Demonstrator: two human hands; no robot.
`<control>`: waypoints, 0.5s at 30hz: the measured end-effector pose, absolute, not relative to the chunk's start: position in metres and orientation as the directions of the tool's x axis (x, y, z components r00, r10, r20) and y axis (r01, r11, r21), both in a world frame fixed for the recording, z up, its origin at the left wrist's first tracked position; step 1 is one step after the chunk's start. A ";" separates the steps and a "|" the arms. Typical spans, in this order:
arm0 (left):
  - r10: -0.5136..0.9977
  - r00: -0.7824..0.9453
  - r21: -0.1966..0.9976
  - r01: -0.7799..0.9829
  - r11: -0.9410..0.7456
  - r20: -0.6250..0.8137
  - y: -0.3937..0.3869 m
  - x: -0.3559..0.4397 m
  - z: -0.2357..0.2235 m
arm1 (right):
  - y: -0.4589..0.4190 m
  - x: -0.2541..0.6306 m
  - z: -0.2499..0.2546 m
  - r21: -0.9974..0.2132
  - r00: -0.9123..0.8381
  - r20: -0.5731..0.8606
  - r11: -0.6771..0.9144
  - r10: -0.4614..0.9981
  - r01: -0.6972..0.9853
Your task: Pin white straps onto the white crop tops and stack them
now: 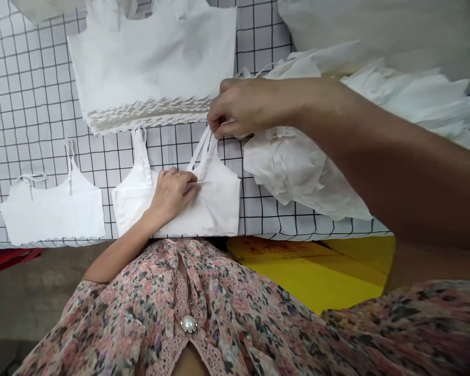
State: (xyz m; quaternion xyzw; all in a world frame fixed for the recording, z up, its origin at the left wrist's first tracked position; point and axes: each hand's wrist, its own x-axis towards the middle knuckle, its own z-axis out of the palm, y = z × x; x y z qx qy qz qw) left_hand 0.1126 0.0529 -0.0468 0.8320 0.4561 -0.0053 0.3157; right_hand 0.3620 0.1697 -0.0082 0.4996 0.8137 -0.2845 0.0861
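Observation:
My right hand [238, 107] reaches across from the right and pinches the tips of the thin straps [201, 149] of a white camisole top [219, 206]. My left hand [172, 196] lies flat on that top, its fingers pressing the fabric near a small fold. A second camisole [50, 209] lies to the left, with its straps loose. Behind them is a tall stack of white tops [149, 57] with scalloped hems. To the right of the hands sits a crumpled pile of white garments [293, 172].
The work table has a white cover with a black grid [19, 104], and its front edge runs just before my floral blouse [215, 313]. Below the edge lie a yellow box [313, 274] and a red object [8, 259]. A large white bundle [376, 26] fills the back right.

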 end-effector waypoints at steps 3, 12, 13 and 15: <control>0.757 0.587 0.540 0.752 -0.377 -0.289 0.055 0.111 -0.048 | 0.175 0.377 -0.024 -0.514 -0.569 -0.297 0.373 0.767 0.772; 0.834 0.551 0.714 0.599 -0.363 -0.039 0.068 0.105 -0.055 | 0.160 0.378 -0.008 -0.569 -0.685 -0.119 0.516 0.719 0.641; 0.853 0.523 0.751 0.559 -0.351 0.009 0.075 0.109 -0.054 | 0.158 0.374 -0.005 -0.572 -0.694 -0.109 0.526 0.712 0.629; 0.866 0.499 0.845 0.466 -0.262 -0.007 0.090 0.121 -0.051 | 0.152 0.369 0.000 -0.582 -0.702 -0.077 0.540 0.708 0.608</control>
